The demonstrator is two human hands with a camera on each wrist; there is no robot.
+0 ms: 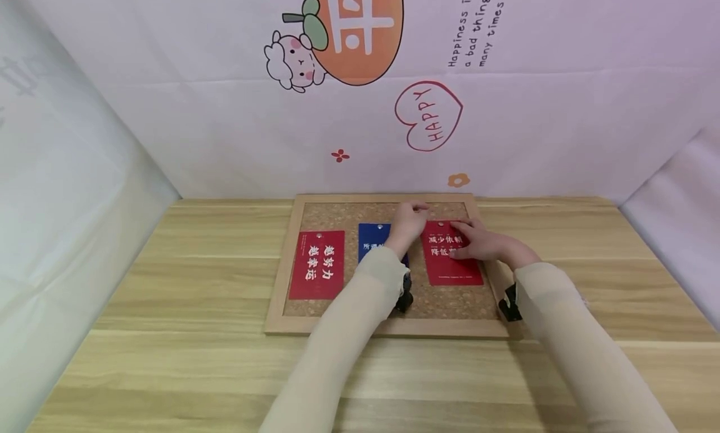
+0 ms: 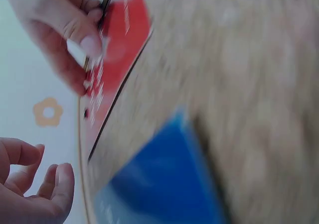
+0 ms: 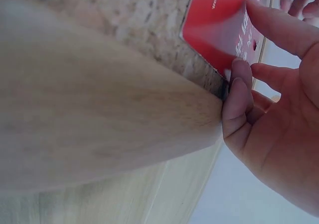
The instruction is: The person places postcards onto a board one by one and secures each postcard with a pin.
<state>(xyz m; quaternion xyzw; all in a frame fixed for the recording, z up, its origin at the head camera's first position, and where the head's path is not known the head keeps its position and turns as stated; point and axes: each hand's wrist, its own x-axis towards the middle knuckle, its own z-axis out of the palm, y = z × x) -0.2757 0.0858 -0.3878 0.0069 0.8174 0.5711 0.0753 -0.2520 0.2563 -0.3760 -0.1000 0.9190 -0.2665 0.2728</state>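
Note:
A red card with white lettering [image 1: 452,270] lies on the right part of a wood-framed cork board [image 1: 450,305], with a small round pin [image 1: 440,224] at its top. My right hand [image 1: 484,242] rests on it, thumb spread straight across its face and the other fingers at its right edge. Beside the card's top left, over the board, is my left hand [image 1: 409,223]. In the left wrist view its loosely curled fingertips [image 2: 65,176] have nothing between them. A blue card [image 1: 368,235] sits under the left forearm, partly hidden.
Another pinned red card [image 1: 317,283] is at the board's left. The board rests on a wood-grain table [image 1: 214,283] against a white printed cloth [image 1: 242,139]. Dark wrist devices [image 1: 510,303] sit at both cuffs.

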